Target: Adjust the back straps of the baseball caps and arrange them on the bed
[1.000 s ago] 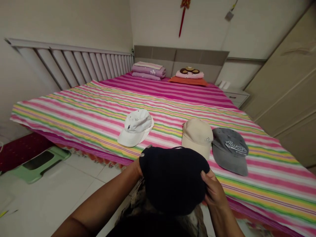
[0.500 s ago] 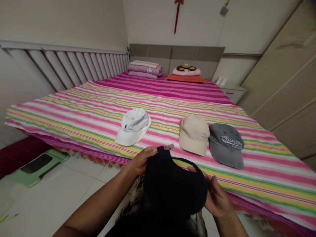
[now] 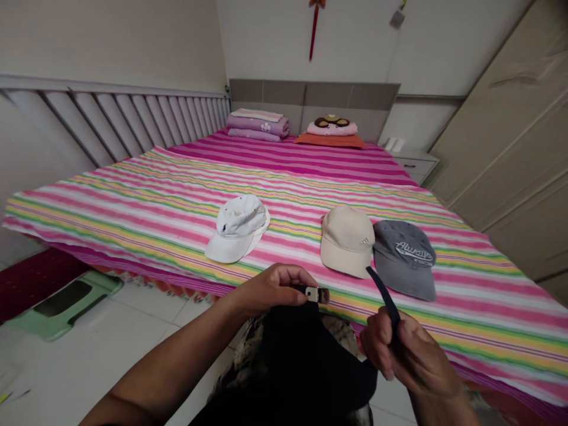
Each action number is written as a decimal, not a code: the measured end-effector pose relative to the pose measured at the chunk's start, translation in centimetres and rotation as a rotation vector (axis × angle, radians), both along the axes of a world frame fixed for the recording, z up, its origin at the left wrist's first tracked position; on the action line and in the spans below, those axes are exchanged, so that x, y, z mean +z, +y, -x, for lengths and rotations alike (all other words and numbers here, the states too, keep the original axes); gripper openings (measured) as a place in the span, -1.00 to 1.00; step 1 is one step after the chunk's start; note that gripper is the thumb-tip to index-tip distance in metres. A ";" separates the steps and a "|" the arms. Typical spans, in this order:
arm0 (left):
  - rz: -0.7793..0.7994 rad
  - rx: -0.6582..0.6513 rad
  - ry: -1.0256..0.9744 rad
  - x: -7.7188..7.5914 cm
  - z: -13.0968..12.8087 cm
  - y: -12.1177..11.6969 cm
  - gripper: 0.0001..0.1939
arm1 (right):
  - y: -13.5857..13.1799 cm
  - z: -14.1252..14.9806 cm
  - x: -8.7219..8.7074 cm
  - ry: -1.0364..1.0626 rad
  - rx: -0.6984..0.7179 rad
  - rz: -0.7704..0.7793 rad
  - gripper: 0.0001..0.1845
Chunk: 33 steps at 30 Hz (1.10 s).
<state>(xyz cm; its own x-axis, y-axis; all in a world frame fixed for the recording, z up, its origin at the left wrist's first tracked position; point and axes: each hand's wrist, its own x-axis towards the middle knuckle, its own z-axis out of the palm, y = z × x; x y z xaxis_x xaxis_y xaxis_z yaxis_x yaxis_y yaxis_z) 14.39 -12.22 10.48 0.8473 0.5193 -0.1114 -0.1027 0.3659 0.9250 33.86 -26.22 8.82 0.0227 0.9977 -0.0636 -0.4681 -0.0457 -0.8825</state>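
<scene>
Because the hands stand apart, the left hand [image 3: 270, 290] pinching a metal buckle [image 3: 316, 294] and the right hand [image 3: 410, 355] a loose strap [image 3: 385, 296] of the black baseball cap [image 3: 302, 361] below them, a slipped pinch could free the strap; the cap could slide down.

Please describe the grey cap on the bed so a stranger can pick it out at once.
On the striped bed, three caps lie in a row. The grey baseball cap is furthest right in this view, beside the beige cap. It alone has pale lettering across its front.
</scene>
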 end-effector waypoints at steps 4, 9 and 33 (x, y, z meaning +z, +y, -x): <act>-0.098 -0.008 0.013 0.3 -0.7 -0.5 -0.82 | 0.1 0.1 0.8 -0.094 -0.028 0.055 -0.72; -0.136 -0.083 -0.001 0.1 -0.9 -0.6 -0.79 | 1.2 0.5 0.9 -0.156 0.003 0.043 -0.78; -0.299 -0.004 -0.023 -1.8 -1.9 -1.0 -0.81 | 3.7 3.3 -0.5 -0.284 -0.035 0.118 -0.66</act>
